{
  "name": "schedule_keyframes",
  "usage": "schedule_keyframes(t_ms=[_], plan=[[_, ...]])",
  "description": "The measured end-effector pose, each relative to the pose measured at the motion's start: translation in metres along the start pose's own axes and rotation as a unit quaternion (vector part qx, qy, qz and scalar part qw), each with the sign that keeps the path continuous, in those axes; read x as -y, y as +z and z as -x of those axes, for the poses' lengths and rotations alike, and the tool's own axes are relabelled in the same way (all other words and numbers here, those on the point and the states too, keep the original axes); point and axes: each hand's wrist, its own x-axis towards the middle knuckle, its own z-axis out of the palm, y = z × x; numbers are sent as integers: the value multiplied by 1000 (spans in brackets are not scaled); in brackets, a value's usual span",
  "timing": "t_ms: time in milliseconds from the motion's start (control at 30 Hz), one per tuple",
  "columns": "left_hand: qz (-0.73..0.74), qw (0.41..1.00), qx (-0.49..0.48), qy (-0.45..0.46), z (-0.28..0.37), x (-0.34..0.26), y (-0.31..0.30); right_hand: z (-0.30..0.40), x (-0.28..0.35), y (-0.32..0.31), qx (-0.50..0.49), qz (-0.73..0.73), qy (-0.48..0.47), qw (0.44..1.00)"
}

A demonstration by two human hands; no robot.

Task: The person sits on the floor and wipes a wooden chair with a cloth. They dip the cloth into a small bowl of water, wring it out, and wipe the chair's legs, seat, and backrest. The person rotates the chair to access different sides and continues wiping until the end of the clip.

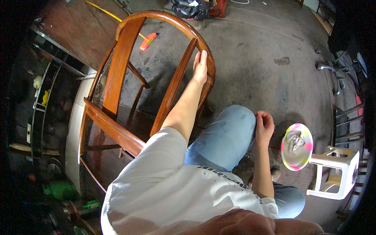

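A brown wooden armchair frame (173,88) with a curved top rail (164,16) and flat slats stands before me on the left. My left hand (201,67) rests at the inner side of the curved rail, thumb along it and fingers partly hidden, gripping it near the end of a slat. Beside my raised knee (232,129), in blue jeans, is my right hand (265,125). Its fingers are curled; whether anything small is pinched in them cannot be seen. To its right is a round dish (297,164) with a yellow and pink rim, holding a crumpled grey cloth (295,142).
A white plastic stool (346,167) is close to the dish. Dark chair-like slats (349,123) line the right side. An orange broom (148,41) with a yellow handle lies beyond the chair. A black plastic bag (191,8) sits farther off. Dark shelving (44,97) stands left.
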Motion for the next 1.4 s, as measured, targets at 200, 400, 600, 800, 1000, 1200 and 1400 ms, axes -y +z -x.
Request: schedule_keyframes(t_ms=[200, 400, 600, 800, 1000, 1200, 1400], plan=[[122, 992, 8, 10, 14, 7, -1, 13, 92, 74, 232, 89, -131, 960], [108, 994, -19, -18, 15, -1, 1, 21, 90, 104, 252, 279, -337, 863], [80, 996, -32, -24, 15, -2, 5, 20, 90, 107, 248, 262, -327, 873], [39, 999, 5, 34, 19, 4, 7, 22, 91, 108, 244, 261, -334, 872], [119, 992, -38, 15, 15, -1, 10, 23, 90, 108, 248, 279, -331, 867], [69, 996, -56, 17, 11, 2, 7, 23, 89, 108, 247, 278, -348, 861], [82, 996, -23, 4, 14, 0, -2, 24, 88, 108, 248, 270, -343, 865]])
